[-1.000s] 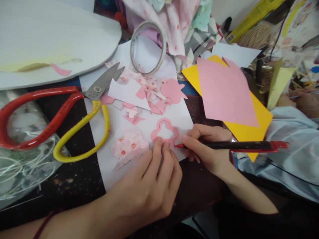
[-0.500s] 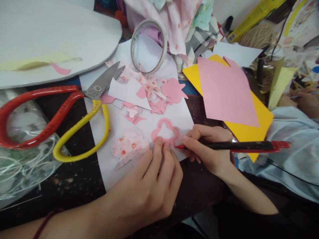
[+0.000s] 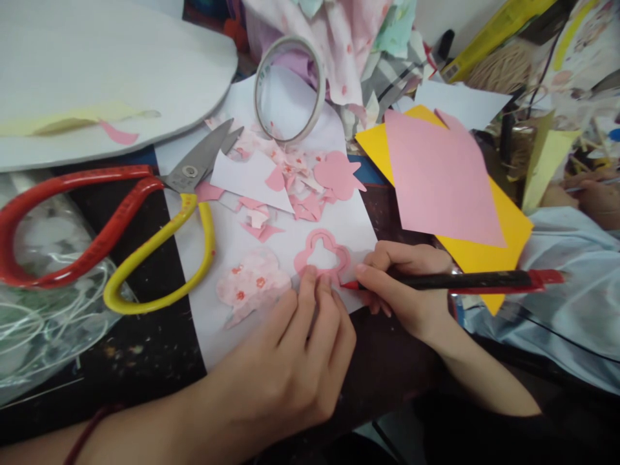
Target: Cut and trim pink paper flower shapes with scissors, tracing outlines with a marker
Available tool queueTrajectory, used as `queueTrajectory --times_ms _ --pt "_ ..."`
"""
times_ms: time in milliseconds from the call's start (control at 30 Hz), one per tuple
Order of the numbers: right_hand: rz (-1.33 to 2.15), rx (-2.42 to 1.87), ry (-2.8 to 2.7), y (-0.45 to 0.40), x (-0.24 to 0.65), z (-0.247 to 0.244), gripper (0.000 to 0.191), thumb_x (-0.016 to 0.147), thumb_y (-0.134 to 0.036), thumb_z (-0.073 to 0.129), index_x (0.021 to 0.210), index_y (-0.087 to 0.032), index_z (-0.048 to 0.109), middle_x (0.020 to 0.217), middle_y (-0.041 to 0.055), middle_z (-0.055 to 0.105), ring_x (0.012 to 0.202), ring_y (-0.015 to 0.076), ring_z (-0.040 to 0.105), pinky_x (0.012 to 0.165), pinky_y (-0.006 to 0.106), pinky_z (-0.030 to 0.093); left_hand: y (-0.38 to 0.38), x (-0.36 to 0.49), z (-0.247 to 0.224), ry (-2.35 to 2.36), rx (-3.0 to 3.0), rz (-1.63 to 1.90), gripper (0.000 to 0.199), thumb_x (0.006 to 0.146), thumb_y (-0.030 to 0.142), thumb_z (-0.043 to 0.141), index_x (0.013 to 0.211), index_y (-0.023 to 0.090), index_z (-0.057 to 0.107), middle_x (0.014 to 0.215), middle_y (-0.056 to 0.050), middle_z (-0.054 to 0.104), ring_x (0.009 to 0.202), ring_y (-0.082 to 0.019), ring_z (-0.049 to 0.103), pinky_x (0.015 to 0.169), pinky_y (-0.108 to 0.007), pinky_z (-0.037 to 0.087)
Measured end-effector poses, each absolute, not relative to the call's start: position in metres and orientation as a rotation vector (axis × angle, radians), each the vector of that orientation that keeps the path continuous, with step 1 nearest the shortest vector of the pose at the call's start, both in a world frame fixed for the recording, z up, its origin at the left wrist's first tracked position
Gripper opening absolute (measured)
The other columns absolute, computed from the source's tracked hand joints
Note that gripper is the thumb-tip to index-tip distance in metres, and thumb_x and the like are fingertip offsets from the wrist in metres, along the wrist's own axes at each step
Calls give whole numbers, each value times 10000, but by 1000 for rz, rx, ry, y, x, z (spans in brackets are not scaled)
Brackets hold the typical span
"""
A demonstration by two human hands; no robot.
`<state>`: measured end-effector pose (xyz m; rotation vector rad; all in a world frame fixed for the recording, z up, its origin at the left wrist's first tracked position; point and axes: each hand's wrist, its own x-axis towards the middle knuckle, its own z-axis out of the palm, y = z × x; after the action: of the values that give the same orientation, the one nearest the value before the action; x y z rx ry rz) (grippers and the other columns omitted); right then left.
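My right hand (image 3: 404, 290) is closed round a black-and-red pen (image 3: 475, 282), whose red tip points at the edge of a pink paper cutout (image 3: 339, 258). This cutout has a rounded, lobed outline and a hole in its middle that shows white. The fingertips of my left hand (image 3: 295, 355) press on its lower edge, fingers slightly apart and bent, not gripped round anything. Under it lies a white sheet of paper (image 3: 208, 323). Left of my fingers is a flower-patterned pink cutout (image 3: 254, 284), partly hidden by the hand.
Scissors (image 3: 188, 174) with red and yellow handles lie at left. Paper scraps (image 3: 261, 216) and a tape roll (image 3: 317, 103) are beyond my hands. Pink paper (image 3: 440, 181) rests on yellow paper (image 3: 467, 255) at right. A clear plastic bag (image 3: 53, 258) lies at left, near a white board (image 3: 121, 51).
Almost nothing differs. Both hands, the pen and the pink cutout hold their places; the view shifts only very slightly.
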<state>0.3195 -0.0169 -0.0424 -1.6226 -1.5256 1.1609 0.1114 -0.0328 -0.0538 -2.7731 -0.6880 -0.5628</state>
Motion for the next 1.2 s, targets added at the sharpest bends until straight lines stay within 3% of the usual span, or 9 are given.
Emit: queueTrajectory --times_ms 367,900,1200 --pt "1168 -1603 -1519 -16 319 -43 325 888 -212 669 578 -195 571 491 -32 609 379 56 476 354 199 336 -33 111 -54 -671 -2786 -548 391 936 138 424 1216 -40 631 1215 -236 694 1130 -369 678 840 -385 569" --pt "1189 -1604 -1494 -16 318 -42 322 889 -210 667 582 -212 572 497 -33 613 376 72 487 361 232 363 -33 111 -52 -677 -2773 -550 391 940 161 433 1211 -35 636 1206 -225 702 1125 -353 684 834 -368 589" --pt "1217 -1546 -1445 -15 317 -43 314 872 -212 691 584 -186 568 501 -32 620 381 60 506 350 184 369 -35 112 -55 -691 -2776 -559 384 938 148 430 1206 -30 639 1201 -232 703 1116 -376 684 804 -377 595"
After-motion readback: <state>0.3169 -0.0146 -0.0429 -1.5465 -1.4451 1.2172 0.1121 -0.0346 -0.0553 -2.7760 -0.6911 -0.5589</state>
